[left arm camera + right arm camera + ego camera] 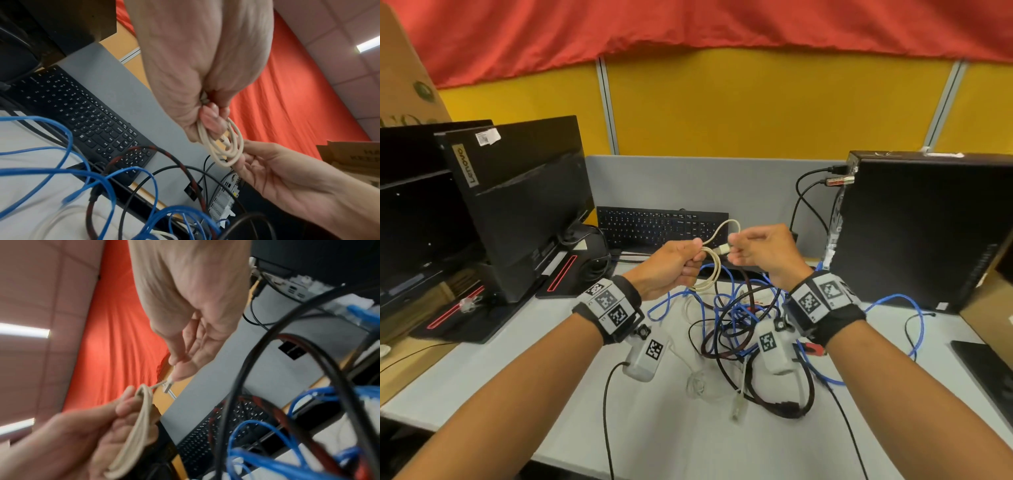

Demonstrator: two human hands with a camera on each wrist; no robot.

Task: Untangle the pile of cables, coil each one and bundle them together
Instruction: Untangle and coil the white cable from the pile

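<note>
Holding, head view: left hand [671,265] curls its grip round a cream cable [710,270] gathered into loops, raised above the counter [524,346]; right hand [763,255] pinches the cable's plug end [723,249] just beside it.
Pile, head view: blue cables [736,308], a black cable [722,329] and a red-and-black braided cable [808,394] lie tangled on the counter below both hands, in front of a black keyboard [661,226].
Surroundings, head view: monitor backs [524,205] stand at left, a black computer case [928,233] at right.
Left wrist view: left hand [197,78] has its fingers [211,120] pressed over the cream cable [226,149], whose loops hang from the grip; right hand [287,175] touches the loops' far side.
Right wrist view: right hand [195,308] pinches the plug end [167,385] between thumb and fingertip; left hand [82,434] grips the bunched cream cable [135,423]. Blue cables [277,451] blur in the foreground.
</note>
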